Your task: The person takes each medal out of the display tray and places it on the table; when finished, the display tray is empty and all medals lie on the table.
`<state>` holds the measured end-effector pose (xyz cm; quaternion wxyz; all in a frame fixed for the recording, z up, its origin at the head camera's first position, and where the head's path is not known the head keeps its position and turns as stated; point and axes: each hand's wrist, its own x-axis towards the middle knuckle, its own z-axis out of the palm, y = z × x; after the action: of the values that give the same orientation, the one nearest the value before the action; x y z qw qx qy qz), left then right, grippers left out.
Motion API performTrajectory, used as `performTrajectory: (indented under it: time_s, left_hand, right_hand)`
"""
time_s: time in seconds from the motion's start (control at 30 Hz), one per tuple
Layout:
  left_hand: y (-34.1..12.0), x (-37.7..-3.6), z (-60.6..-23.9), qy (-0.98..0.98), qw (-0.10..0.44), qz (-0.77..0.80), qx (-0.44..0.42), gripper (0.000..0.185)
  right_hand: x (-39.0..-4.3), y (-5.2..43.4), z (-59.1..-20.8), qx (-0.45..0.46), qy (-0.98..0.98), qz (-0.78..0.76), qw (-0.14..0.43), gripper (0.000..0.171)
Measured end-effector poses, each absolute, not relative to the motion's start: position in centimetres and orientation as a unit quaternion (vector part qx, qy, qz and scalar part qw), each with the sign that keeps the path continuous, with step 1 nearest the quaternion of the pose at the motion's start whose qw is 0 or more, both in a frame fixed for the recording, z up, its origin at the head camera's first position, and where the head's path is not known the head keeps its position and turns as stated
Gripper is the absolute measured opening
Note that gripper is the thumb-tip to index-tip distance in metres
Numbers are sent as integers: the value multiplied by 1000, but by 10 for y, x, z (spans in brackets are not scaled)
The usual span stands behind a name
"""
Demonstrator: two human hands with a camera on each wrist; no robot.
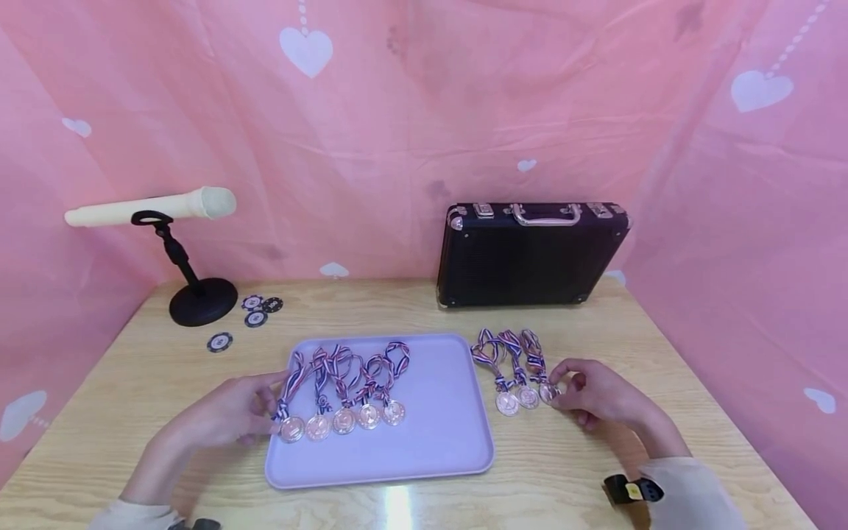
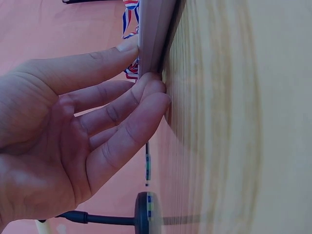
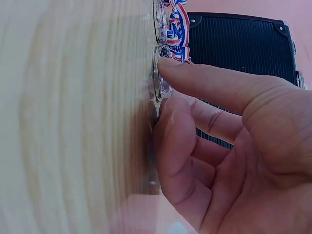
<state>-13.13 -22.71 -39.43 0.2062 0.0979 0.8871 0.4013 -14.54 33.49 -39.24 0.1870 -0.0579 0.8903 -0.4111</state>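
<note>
My left hand is at the left edge of the lilac tray, thumb and fingertips at its rim, fingers relaxed. Nearest it on the tray lies a medal with a red, white and blue ribbon, the leftmost in a row of several. Right of the tray, three more ribboned medals lie side by side on the table. With thumb and index finger, my right hand pinches the rightmost of these, a silvery medal, at its edge. The other right fingers curl close to the table.
A black briefcase with a metal handle stands at the back right. At the back left, a white microphone rests on a black stand. Several poker chips lie beside its base. Pink cloth with hearts hangs behind.
</note>
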Motion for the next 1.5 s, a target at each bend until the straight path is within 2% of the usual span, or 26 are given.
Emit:
performTrajectory:
  time_s: [0.2, 0.4, 0.67, 0.8, 1.1, 1.33, 1.5]
  left_hand:
    - [-228, -130, -394, 889, 208, 396, 93, 86]
    - [-227, -131, -394, 896, 207, 382, 89, 85]
    - [-228, -129, -396, 893, 202, 392, 93, 88]
    - [-228, -130, -395, 895, 201, 387, 95, 86]
    - [-226, -133, -395, 891, 202, 391, 109, 86]
    - [-223, -133, -393, 893, 208, 390, 88, 86]
    - [-223, -132, -391, 892, 207, 394, 81, 88]
  right_hand:
    - [-146, 332, -389, -59, 898, -397, 178, 33]
    - [-145, 322, -374, -52, 920, -369, 125, 37]
    - [-148, 257, -354, -87, 913, -390, 88, 33]
    - [-147, 212, -353, -103, 900, -412, 92, 34]
    - [-140, 126, -374, -145, 907, -366, 152, 35]
    - [-139, 106, -390, -158, 913, -338, 165, 33]
    - [-139, 101, -396, -152, 923, -320, 153, 36]
